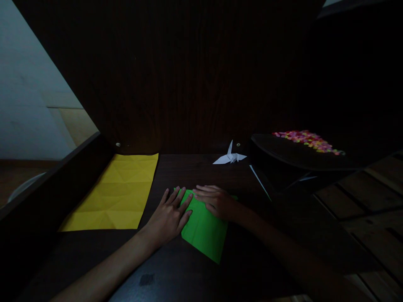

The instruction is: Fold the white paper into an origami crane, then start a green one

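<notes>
A green sheet of paper (204, 228) lies on the dark wooden table (189, 172), partly folded. My left hand (170, 216) rests flat on the sheet's left edge with fingers spread. My right hand (215, 201) presses flat on the sheet's upper part, its fingers pointing left toward the left hand's fingertips. Neither hand grips the paper; both lie on top of it.
A creased yellow sheet (118, 193) lies flat to the left. A white folded paper crane (230, 157) stands at the back of the table. At the right, a dark tray (283, 151) carries several small colourful pieces (307, 140). A dark wooden panel rises behind.
</notes>
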Demonstrator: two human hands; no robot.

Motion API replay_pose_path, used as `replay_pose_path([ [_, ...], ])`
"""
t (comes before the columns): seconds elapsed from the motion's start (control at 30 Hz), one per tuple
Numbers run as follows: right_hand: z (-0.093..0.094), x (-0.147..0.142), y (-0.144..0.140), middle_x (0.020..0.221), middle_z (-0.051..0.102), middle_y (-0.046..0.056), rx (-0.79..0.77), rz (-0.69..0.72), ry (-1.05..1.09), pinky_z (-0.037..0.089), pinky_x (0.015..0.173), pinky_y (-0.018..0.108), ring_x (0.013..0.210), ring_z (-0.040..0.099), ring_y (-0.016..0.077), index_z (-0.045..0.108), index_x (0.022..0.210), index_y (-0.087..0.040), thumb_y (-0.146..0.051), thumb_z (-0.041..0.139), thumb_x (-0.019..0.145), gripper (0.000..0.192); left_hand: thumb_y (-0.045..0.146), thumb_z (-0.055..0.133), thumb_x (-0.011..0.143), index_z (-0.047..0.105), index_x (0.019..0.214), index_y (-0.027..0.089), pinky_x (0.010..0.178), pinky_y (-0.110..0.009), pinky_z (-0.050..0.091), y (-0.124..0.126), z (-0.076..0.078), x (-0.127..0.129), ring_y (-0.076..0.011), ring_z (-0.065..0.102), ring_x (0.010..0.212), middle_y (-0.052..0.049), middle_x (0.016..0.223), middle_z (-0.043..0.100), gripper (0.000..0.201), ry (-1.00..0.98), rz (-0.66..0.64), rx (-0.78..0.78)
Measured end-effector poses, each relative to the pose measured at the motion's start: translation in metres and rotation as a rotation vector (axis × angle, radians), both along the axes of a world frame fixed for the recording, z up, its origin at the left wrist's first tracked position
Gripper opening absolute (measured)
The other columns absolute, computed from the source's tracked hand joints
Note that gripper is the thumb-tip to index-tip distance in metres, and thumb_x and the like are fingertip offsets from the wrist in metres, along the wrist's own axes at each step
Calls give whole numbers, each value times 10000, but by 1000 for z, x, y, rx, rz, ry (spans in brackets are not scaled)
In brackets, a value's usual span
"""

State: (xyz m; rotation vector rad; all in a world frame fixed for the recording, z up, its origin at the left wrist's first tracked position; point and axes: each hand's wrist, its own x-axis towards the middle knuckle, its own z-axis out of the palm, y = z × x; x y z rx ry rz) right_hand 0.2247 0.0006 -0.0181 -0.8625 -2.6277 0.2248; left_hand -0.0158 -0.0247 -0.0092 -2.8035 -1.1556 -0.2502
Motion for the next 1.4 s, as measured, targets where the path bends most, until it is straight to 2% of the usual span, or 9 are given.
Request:
replay_pose_path([
  [0.27, 5, -2, -2, 1387, 550, 92, -6, -5, 17, 421, 1072, 450, 1337, 456, 224, 581, 1301, -166, -56, 468, 853, 474, 395, 352, 998, 434, 1433, 226, 1022, -587, 358, -2, 0, 0, -360, 399, 1348, -138, 1457, 463, 474, -10, 36, 13],
  [0.5, 0, -2, -1, 1386, 553, 78, 28, -12, 17, 418, 1077, 435, 1330, 465, 220, 591, 1285, -167, -68, 476, 841, 469, 410, 355, 995, 424, 1440, 263, 1003, -629, 344, -2, -3, -1, -389, 371, 1354, -116, 1461, 462, 473, -11, 60, 8],
  [0.63, -1, -2, -2, 1375, 564, 80, 37, -17, 30, 419, 1076, 424, 1321, 476, 217, 602, 1272, -160, -72, 473, 844, 455, 434, 341, 995, 371, 1465, 306, 997, -705, 296, -2, -4, -2, -425, 346, 1357, -97, 1481, 439, 489, -5, 79, 12],
  [0.73, -1, -2, -2, 1372, 567, 79, 39, -20, 35, 425, 1068, 433, 1318, 480, 218, 601, 1273, -169, -70, 467, 842, 462, 434, 333, 998, 363, 1471, 291, 1025, -742, 214, -1, -4, -3, -422, 314, 1380, -113, 1488, 426, 495, 1, 64, 32],
  [0.8, 0, -2, -1, 1369, 568, 88, 38, -15, 40, 430, 1061, 440, 1318, 479, 221, 600, 1274, -166, -70, 466, 844, 461, 422, 325, 1004, 378, 1466, 243, 1074, -703, 192, 0, -2, -2, -382, 294, 1404, -134, 1490, 417, 499, 10, 23, 33],
  [0.9, 1, -2, -2, 1366, 569, 101, 31, -9, 44, 429, 1061, 442, 1322, 474, 225, 601, 1274, -159, -71, 470, 845, 457, 416, 316, 1010, 381, 1464, 203, 1111, -624, 236, 1, 0, -2, -336, 311, 1409, -145, 1494, 409, 505, 21, -9, -3],
  [1.1, 3, -3, -3, 1366, 568, 112, 15, -13, 38, 423, 1070, 442, 1321, 475, 233, 603, 1263, -123, -59, 469, 844, 445, 427, 315, 1009, 349, 1478, 228, 1073, -661, 274, 1, 4, -3, -367, 276, 1417, -131, 1521, 366, 511, 30, 24, -91],
  [1.3, 2, -2, -3, 1376, 559, 103, 7, -16, 38, 422, 1075, 439, 1323, 473, 227, 595, 1274, -132, -49, 485, 836, 459, 439, 311, 1007, 312, 1492, 257, 1058, -702, 243, 2, 3, -4, -377, 295, 1406, -132, 1512, 381, 518, 9, 26, -91],
  [1.4, 5, -1, -2, 1373, 563, 95, -8, -19, 34, 424, 1074, 439, 1320, 477, 220, 593, 1277, -144, -53, 470, 848, 456, 441, 307, 1008, 287, 1497, 292, 1059, -708, 235, 1, 4, -3, -381, 289, 1407, -96, 1529, 360, 512, 8, 31, -106],
])
